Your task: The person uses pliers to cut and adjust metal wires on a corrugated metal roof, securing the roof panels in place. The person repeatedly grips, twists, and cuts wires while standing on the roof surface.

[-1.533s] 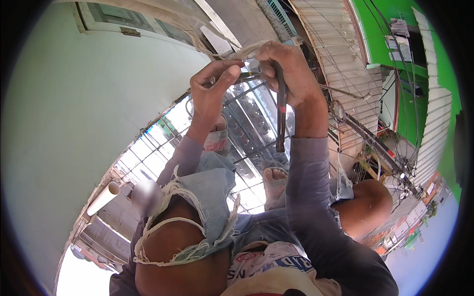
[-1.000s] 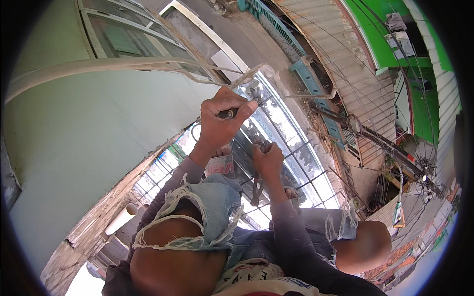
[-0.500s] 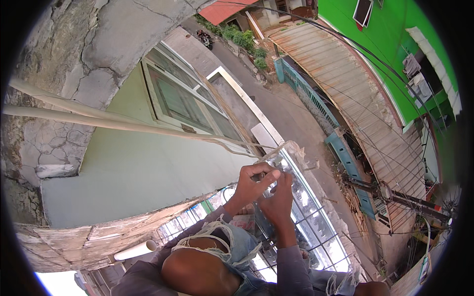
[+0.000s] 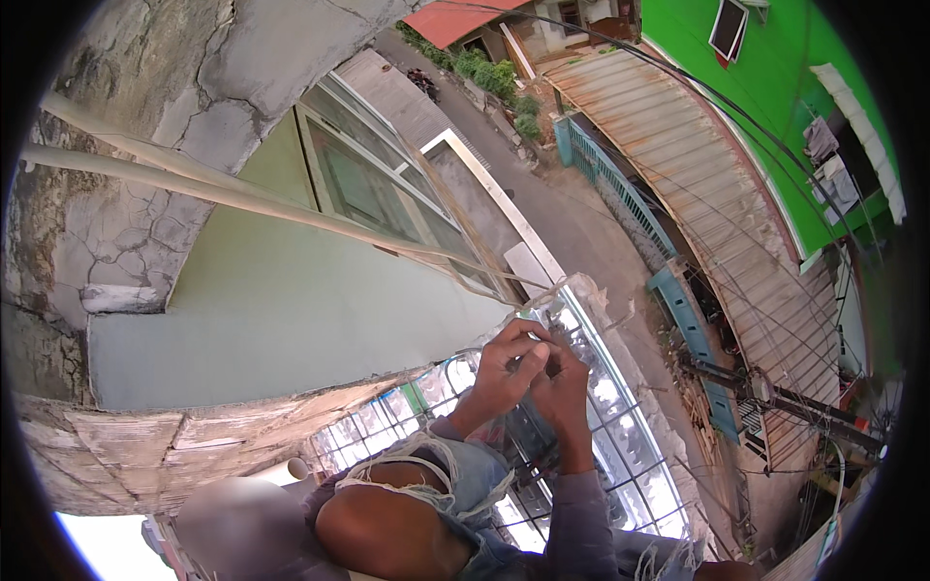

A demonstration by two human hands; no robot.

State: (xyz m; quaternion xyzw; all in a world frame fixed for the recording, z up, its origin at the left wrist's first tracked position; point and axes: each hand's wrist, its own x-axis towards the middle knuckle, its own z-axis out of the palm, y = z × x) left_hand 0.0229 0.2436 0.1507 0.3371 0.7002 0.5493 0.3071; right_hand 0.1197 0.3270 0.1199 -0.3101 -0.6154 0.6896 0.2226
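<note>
My left hand (image 4: 501,376) and my right hand (image 4: 562,389) meet at the fingertips, above a glossy metal-and-grid surface. Both have their fingers curled and pinched together. Whatever they hold, if anything, is too small and too covered by the fingers to name. Just beyond the fingers, two pale cables or thin pipes (image 4: 276,201) come in from the upper left and run together near a rough concrete corner (image 4: 584,290). Below the hands are my knee (image 4: 387,533) and torn jeans (image 4: 475,474) with frayed threads.
A shiny panel with dark grid lines (image 4: 630,436) slopes beneath me. On the left stand a pale green wall (image 4: 281,300) and cracked concrete (image 4: 126,232). Far below lies an alley (image 4: 581,213); overhead wires (image 4: 746,126) and a rusty metal roof (image 4: 668,126) are at right.
The view has shifted slightly, so the surroundings sit a little further right. My two hands have drawn closer together, with the fingertips still meeting.
</note>
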